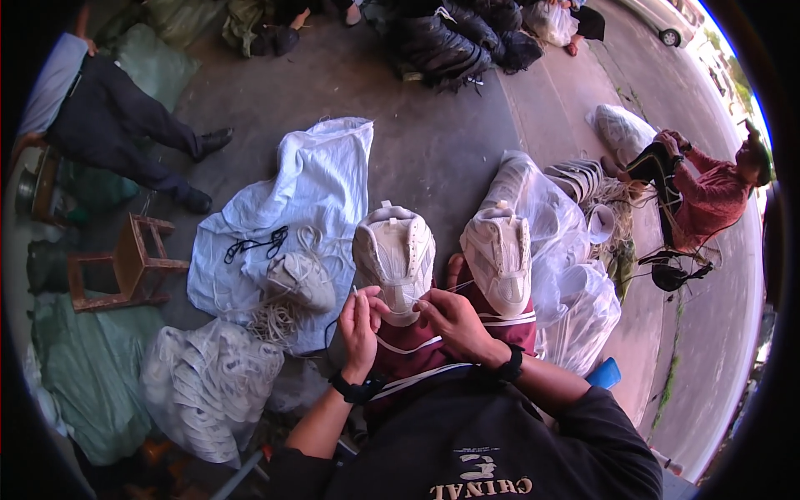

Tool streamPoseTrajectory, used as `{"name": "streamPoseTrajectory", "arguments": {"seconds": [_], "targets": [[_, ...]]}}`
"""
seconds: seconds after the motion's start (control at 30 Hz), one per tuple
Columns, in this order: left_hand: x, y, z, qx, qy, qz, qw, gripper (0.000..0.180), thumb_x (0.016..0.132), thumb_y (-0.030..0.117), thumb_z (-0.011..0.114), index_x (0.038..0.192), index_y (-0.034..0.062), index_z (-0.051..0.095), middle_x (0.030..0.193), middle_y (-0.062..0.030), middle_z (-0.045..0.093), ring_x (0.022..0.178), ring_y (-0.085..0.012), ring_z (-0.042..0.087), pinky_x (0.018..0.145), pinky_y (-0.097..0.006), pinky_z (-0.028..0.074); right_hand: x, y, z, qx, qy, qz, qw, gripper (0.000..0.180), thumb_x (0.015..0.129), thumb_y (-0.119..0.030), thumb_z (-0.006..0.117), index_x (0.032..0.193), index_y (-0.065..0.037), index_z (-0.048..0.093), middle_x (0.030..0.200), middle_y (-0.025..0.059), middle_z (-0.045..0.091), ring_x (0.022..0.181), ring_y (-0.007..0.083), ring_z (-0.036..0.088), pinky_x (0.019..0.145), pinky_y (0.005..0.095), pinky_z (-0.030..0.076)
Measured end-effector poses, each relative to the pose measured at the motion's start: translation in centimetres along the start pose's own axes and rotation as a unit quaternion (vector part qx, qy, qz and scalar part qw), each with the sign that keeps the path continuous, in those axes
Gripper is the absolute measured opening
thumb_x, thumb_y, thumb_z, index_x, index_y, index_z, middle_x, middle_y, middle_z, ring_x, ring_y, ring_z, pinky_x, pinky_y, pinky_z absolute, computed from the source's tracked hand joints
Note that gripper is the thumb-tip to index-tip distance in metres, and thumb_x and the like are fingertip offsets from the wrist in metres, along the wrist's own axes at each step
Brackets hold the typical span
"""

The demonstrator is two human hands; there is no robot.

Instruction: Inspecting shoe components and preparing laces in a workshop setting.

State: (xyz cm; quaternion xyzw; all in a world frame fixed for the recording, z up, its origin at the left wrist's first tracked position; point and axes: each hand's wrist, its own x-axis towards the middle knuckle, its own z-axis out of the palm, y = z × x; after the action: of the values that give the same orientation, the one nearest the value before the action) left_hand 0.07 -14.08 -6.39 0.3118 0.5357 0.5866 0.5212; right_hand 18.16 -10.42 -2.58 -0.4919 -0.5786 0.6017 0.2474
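Left hand (360, 323), right hand (457, 325): fingertips pinching thin white lace (415, 302). White sneaker (395, 262): twelve o'clock from both. Hazard, judged: lace could slip free, should either pinch slacken.

1. Left hand (360, 323): upright, fingers raised and curled, thumb and forefinger closed in a pinch.
2. Right hand (458, 325): near the left, apart from it; fingers bent, thumb and forefinger pinched, tips pointing left.
3. Left forearm (321, 423): bare, angled steeply up.
4. Right forearm (546, 382): bare, slanting inward.
5. Wrists (492, 353): dark-banded, both.
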Motion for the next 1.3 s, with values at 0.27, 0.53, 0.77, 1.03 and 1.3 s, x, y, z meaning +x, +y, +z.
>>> {"name": "streamPoseTrajectory", "arguments": {"seconds": [0.27, 0.53, 0.77, 1.03, 1.3], "targets": [[0.8, -0.2, -0.1, 0.024, 0.011, -0.004, 1.0, 0.031, 0.104, 0.026, 0.039, 0.103, 0.0015, 0.059, 0.073, -0.002, 0.059, 0.054, -0.002, 0.036, 0.05, -0.017, 0.028, 0.4, 1.4, 0.2, -0.032, 0.008, -0.04, 0.999, 0.023, 0.096, -0.018, 0.055, 0.093, 0.004, 0.062, 0.071, 0.0142, 0.062, 0.062, 0.0163, 0.056, 0.062, 0.0327, 0.046], [3.6, -0.6, -0.1, 0.105, 0.02, 0.037, 0.994, 0.029, 0.103, 0.023, 0.041, 0.094, 0.0008, 0.058, 0.069, -0.0007, 0.054, 0.061, -0.005, 0.045, 0.056, -0.021, 0.034, 2.7, 0.2, -0.8, -0.086, 0.03, -0.007, 0.996, 0.025, 0.092, -0.021, 0.058, 0.09, 0.004, 0.063, 0.075, 0.0205, 0.063, 0.066, 0.0322, 0.062, 0.063, 0.0382, 0.047], [5.6, 0.0, 0.3, 0.195, 0.028, 0.085, 0.977, 0.026, 0.102, 0.017, 0.041, 0.091, -0.0007, 0.056, 0.066, -0.0019, 0.051, 0.06, -0.0085, 0.047, 0.058, -0.025, 0.039, 3.7, 0.1, -0.4, -0.14, 0.04, -0.041, 0.989, 0.024, 0.091, -0.023, 0.059, 0.087, 0.001, 0.063, 0.074, 0.0217, 0.062, 0.069, 0.0384, 0.061, 0.062, 0.043, 0.047], [5.3, -0.3, 0.7, 0.196, 0.023, 0.072, 0.978, 0.021, 0.099, 0.017, 0.048, 0.091, -0.0009, 0.055, 0.068, -0.0024, 0.051, 0.061, -0.0088, 0.047, 0.057, -0.025, 0.04, 3.7, 1.0, 0.1, -0.151, 0.026, -0.045, 0.987, 0.026, 0.091, -0.025, 0.058, 0.087, 0.0, 0.063, 0.073, 0.022, 0.061, 0.07, 0.04, 0.061, 0.064, 0.046, 0.047], [4.6, -0.9, 0.9, 0.24, 0.039, 0.108, 0.964, 0.017, 0.092, 0.015, 0.061, 0.089, 0.0001, 0.053, 0.069, -0.0012, 0.052, 0.062, -0.0078, 0.046, 0.057, -0.025, 0.04, 3.0, 1.2, 0.2, -0.144, -0.006, -0.022, 0.989, 0.023, 0.093, -0.02, 0.058, 0.092, 0.003, 0.06, 0.075, 0.0212, 0.061, 0.068, 0.0341, 0.061, 0.064, 0.04, 0.047]]}}
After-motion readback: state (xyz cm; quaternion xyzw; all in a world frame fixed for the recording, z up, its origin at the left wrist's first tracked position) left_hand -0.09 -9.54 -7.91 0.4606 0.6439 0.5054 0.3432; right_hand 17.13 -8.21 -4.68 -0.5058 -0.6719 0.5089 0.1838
